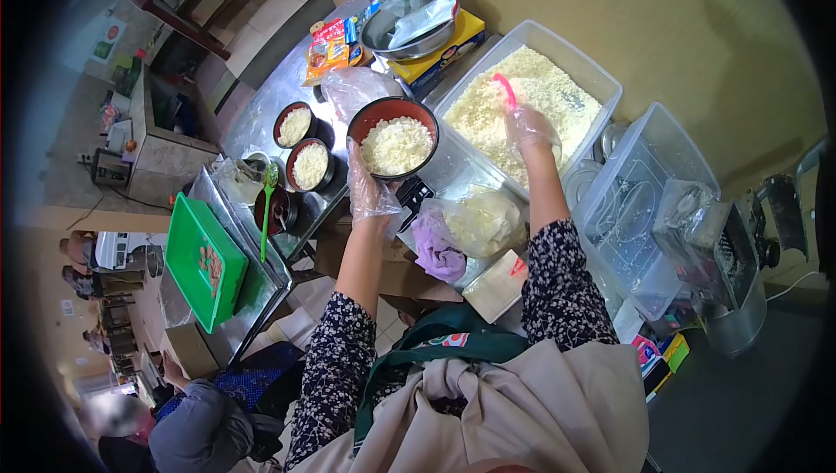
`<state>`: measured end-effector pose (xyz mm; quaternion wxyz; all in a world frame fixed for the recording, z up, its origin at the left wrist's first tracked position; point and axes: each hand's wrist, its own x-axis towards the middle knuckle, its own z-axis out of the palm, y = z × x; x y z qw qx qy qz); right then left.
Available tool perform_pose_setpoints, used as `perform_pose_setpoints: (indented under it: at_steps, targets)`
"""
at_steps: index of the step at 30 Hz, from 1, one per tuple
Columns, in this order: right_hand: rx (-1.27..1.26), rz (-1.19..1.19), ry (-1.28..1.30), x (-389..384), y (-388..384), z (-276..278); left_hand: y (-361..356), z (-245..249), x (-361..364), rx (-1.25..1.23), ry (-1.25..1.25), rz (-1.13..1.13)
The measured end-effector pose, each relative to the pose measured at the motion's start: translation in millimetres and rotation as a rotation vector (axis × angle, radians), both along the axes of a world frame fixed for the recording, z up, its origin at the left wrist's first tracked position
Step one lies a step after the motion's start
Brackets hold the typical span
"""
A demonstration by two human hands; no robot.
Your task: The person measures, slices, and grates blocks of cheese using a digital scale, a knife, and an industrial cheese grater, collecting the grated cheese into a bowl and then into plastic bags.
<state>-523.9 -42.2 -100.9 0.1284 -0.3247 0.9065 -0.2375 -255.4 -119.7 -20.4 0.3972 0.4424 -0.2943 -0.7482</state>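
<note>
Left hand (370, 190) fingers clamp bowl (394, 138), right hand (531, 129) fingers grip scoop (503, 90); I'd hold bowl hard beside tub (601, 72), loads level.

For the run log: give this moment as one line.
left hand: holds red bowl of white shreds | right hand: grips pink scoop in clear tub

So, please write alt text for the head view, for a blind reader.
A person's gloved left hand holds a red bowl of white shredded food, while the gloved right hand holds a pink scoop in a large clear tub of the same food. Two more filled bowls stand nearby.
</note>
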Motion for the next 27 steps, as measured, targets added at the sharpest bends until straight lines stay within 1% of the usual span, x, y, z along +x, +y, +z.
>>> perform_pose_setpoints:
  at_steps: [2,3,5,6,7,9,10,12,13,14,15,16,17,18,19,21,23,24,25,27]
  targets:
    - [0.021,0.08,-0.168,5.5,10.2,4.7,-0.2,1.3,1.8,0.005,-0.013,0.002]
    - [0.023,0.078,-0.17,5.0,12.5,-1.9,0.0,0.5,2.2,0.007,-0.026,-0.001]
    - [-0.058,0.072,-0.528,5.4,16.3,-15.0,-1.0,-7.8,-1.4,0.016,0.001,-0.031]
    - [-0.276,0.036,-0.67,5.1,19.5,-35.1,-2.6,-10.7,-3.7,0.022,0.029,-0.052]
    - [-0.281,0.031,-0.67,6.7,23.0,-42.8,-3.0,-10.3,-7.3,0.019,0.028,-0.058]
    - [-0.624,-0.124,-0.943,11.8,30.1,-48.3,-0.3,-9.9,-16.8,0.015,0.037,-0.105]
    - [-0.627,-0.125,-0.942,12.9,34.0,-45.2,0.9,-8.9,-21.5,0.008,0.029,-0.125]
    - [-0.556,-0.128,-0.704,12.3,43.8,-31.2,1.0,-10.6,-34.3,-0.016,0.02,-0.145]
    - [-0.556,-0.129,-0.703,10.9,48.5,-21.3,-0.3,-14.2,-40.5,-0.038,0.012,-0.163]
    - [-0.506,-0.107,-0.64,7.2,52.4,-9.9,-3.1,-17.0,-47.8,-0.043,0.028,-0.187]
    - [-0.455,-0.085,-0.577,4.7,56.7,1.2,-2.6,-16.4,-54.7,-0.058,-0.012,-0.195]
    - [-0.455,-0.084,-0.571,3.6,60.8,9.8,1.1,-12.1,-61.9,-0.068,-0.056,-0.199]
    - [-0.483,-0.049,-0.415,3.3,64.6,18.4,4.5,-7.7,-69.2,-0.08,-0.099,-0.201]
    - [-0.509,-0.015,-0.257,3.2,68.8,28.9,4.6,-11.8,-76.3,-0.081,-0.091,-0.201]
    - [-0.508,-0.013,-0.252,6.0,72.0,44.0,4.2,-18.1,-82.3,-0.077,-0.058,-0.224]
    - [-0.322,-0.039,-0.06,17.8,75.6,74.9,5.5,-21.7,-90.8,-0.075,-0.019,-0.248]
    - [-0.315,-0.031,-0.008,43.0,80.8,106.5,11.0,-14.6,-95.8,-0.031,-0.073,-0.312]
    - [-0.308,-0.021,0.039,55.3,82.5,113.4,11.4,-15.3,-96.5,-0.016,-0.061,-0.367]
    - [-0.305,-0.021,0.038,65.7,83.7,113.3,13.4,-15.9,-96.8,-0.012,-0.063,-0.367]
    - [-0.348,0.09,0.279,79.5,83.5,112.7,17.3,-12.2,-100.1,-0.019,0.008,-0.384]
